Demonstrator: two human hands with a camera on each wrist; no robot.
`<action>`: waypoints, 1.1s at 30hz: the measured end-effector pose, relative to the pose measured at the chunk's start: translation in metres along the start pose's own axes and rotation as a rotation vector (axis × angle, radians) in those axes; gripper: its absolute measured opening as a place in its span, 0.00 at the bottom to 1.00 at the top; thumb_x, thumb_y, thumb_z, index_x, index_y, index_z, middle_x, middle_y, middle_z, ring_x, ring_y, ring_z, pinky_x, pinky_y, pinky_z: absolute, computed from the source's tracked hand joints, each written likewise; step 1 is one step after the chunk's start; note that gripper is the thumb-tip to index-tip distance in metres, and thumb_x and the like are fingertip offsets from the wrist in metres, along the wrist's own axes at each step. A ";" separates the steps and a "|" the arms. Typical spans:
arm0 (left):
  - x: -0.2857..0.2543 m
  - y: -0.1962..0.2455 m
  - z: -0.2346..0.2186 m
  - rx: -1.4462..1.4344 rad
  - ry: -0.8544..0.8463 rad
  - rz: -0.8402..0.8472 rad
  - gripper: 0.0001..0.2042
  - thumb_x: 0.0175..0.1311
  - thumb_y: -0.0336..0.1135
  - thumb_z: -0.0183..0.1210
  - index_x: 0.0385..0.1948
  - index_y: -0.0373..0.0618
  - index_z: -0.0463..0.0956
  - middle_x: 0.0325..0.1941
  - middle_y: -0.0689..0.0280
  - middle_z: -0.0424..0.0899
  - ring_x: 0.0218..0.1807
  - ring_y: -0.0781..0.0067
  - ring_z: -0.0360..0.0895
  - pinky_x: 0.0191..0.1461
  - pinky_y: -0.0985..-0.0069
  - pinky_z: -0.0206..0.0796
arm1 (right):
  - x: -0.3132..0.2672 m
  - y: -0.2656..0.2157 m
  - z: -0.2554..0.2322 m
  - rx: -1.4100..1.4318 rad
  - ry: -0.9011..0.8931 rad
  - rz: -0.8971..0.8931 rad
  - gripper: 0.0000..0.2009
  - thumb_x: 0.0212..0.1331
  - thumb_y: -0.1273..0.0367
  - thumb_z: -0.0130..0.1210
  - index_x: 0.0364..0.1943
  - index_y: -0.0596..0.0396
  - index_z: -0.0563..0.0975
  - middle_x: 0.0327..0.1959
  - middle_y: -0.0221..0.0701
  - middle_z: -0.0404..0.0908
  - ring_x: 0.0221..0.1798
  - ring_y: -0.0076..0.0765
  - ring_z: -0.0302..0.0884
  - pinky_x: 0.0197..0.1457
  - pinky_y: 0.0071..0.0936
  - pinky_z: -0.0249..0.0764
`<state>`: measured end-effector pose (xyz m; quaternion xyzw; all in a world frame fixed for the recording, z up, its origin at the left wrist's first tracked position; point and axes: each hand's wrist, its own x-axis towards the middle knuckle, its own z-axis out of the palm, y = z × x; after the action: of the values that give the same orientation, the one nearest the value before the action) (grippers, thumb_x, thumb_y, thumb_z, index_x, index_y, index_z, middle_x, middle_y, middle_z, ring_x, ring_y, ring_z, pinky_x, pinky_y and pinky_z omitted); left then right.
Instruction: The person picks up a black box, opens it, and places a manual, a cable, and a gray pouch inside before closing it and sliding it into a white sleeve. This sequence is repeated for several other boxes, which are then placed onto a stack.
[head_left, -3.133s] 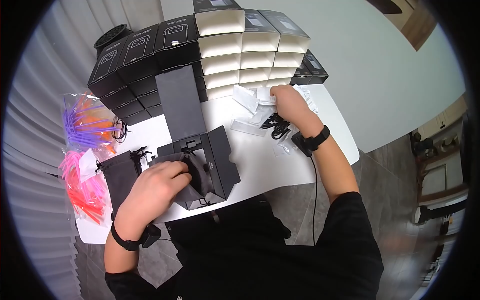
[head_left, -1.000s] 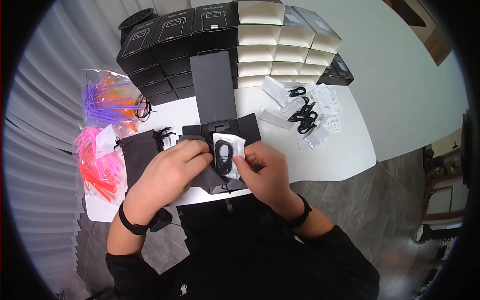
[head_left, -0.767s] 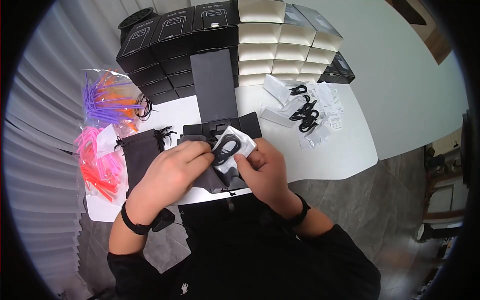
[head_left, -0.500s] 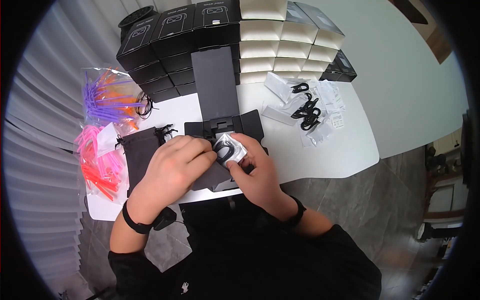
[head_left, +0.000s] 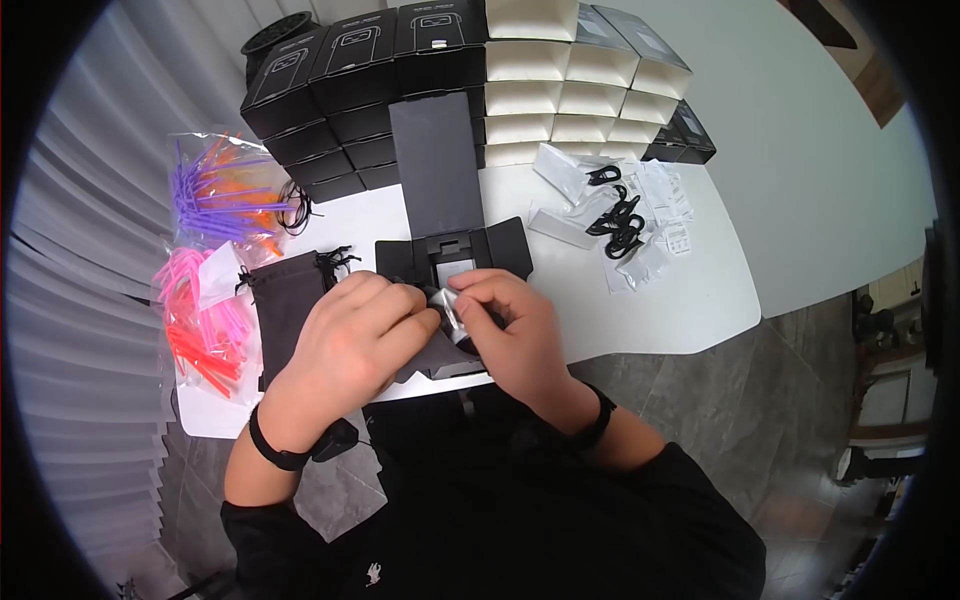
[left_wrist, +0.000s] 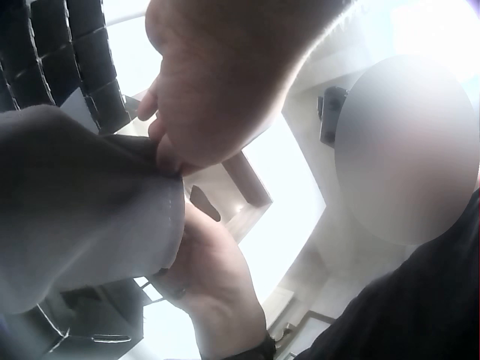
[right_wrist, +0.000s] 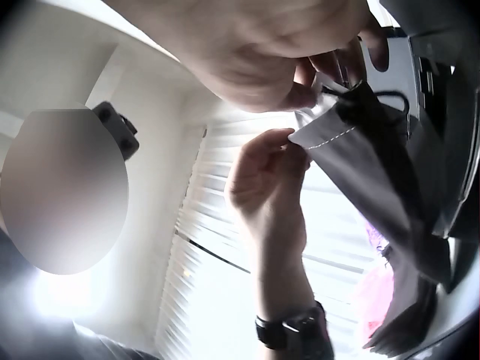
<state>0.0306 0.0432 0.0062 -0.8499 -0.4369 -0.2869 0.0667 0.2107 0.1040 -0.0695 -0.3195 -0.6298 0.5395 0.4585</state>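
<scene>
A dark grey drawstring pouch [right_wrist: 360, 165] is pinched at its mouth by the left hand [head_left: 362, 335], whose fingers curl over the rim. The right hand [head_left: 515, 335] pinches a clear plastic packet [head_left: 449, 308] at that mouth; the right wrist view shows the shiny packet [right_wrist: 319, 101] partly inside the fabric. In the left wrist view the pouch [left_wrist: 97, 210] hangs between both hands. Under the hands stands an open black box [head_left: 505, 247] with its long lid flap [head_left: 437, 165] laid back. What lies deeper in the pouch is hidden.
Stacked black boxes [head_left: 355, 85] and white-ended boxes [head_left: 530, 95] line the back. Bagged purple straws [head_left: 215, 200] and pink straws [head_left: 205, 310] lie left, beside another pouch [head_left: 285, 300]. Black cables [head_left: 622, 225], white packets [head_left: 560, 225] and paper slips [head_left: 665, 190] lie right.
The right hand brought a bagged cable from the right side of the table to the pouch, then turned and lowered it into the mouth. The left hand kept its grip there.
</scene>
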 end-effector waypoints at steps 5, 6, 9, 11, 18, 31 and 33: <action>-0.002 0.004 -0.003 -0.001 0.046 0.023 0.15 0.40 0.24 0.61 0.35 0.39 0.80 0.36 0.61 0.79 0.33 0.59 0.76 0.38 0.66 0.70 | -0.002 0.002 0.005 0.017 -0.064 -0.029 0.04 0.60 0.76 0.59 0.35 0.61 0.83 0.50 0.41 0.84 0.46 0.40 0.84 0.51 0.30 0.77; -0.002 0.004 -0.004 0.002 0.051 0.029 0.15 0.39 0.24 0.61 0.35 0.39 0.80 0.36 0.61 0.79 0.33 0.59 0.76 0.39 0.66 0.70 | -0.002 0.001 0.005 -0.054 -0.134 -0.025 0.06 0.61 0.73 0.59 0.37 0.61 0.83 0.51 0.44 0.84 0.48 0.41 0.84 0.53 0.30 0.76; -0.005 0.004 -0.006 0.014 0.052 0.029 0.16 0.38 0.24 0.61 0.35 0.39 0.80 0.36 0.61 0.79 0.33 0.59 0.76 0.39 0.65 0.70 | -0.002 -0.004 0.001 -0.066 -0.294 0.101 0.10 0.63 0.68 0.60 0.39 0.63 0.83 0.52 0.47 0.83 0.49 0.46 0.84 0.53 0.32 0.76; -0.006 0.003 -0.007 0.032 0.058 0.029 0.15 0.40 0.26 0.61 0.35 0.39 0.80 0.36 0.62 0.79 0.33 0.60 0.76 0.40 0.66 0.70 | 0.000 -0.010 -0.002 -0.078 -0.291 0.019 0.12 0.62 0.66 0.61 0.41 0.63 0.83 0.50 0.47 0.83 0.48 0.48 0.83 0.52 0.33 0.77; -0.010 0.012 -0.033 0.119 0.121 0.035 0.14 0.42 0.29 0.62 0.36 0.40 0.80 0.36 0.63 0.79 0.33 0.63 0.75 0.39 0.67 0.67 | 0.016 -0.057 -0.010 -0.450 -0.425 -0.405 0.11 0.56 0.68 0.64 0.42 0.57 0.83 0.42 0.38 0.83 0.39 0.46 0.83 0.41 0.34 0.79; -0.065 0.021 -0.002 -1.236 0.446 -0.644 0.44 0.49 0.46 0.78 0.66 0.34 0.66 0.66 0.56 0.74 0.65 0.64 0.73 0.66 0.68 0.65 | 0.045 -0.132 0.004 -0.119 -0.507 -0.551 0.18 0.53 0.81 0.63 0.51 0.60 0.80 0.38 0.34 0.88 0.39 0.26 0.85 0.44 0.23 0.80; -0.070 0.029 0.012 -1.444 0.280 -0.698 0.33 0.55 0.37 0.74 0.62 0.34 0.70 0.59 0.60 0.80 0.60 0.70 0.76 0.63 0.71 0.67 | 0.049 -0.139 0.009 -0.055 -0.502 -0.353 0.21 0.54 0.81 0.62 0.54 0.61 0.78 0.39 0.34 0.87 0.40 0.25 0.85 0.47 0.22 0.79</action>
<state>0.0264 -0.0193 -0.0378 -0.4544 -0.3717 -0.6057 -0.5371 0.1968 0.1144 0.0768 -0.0744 -0.7835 0.4963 0.3663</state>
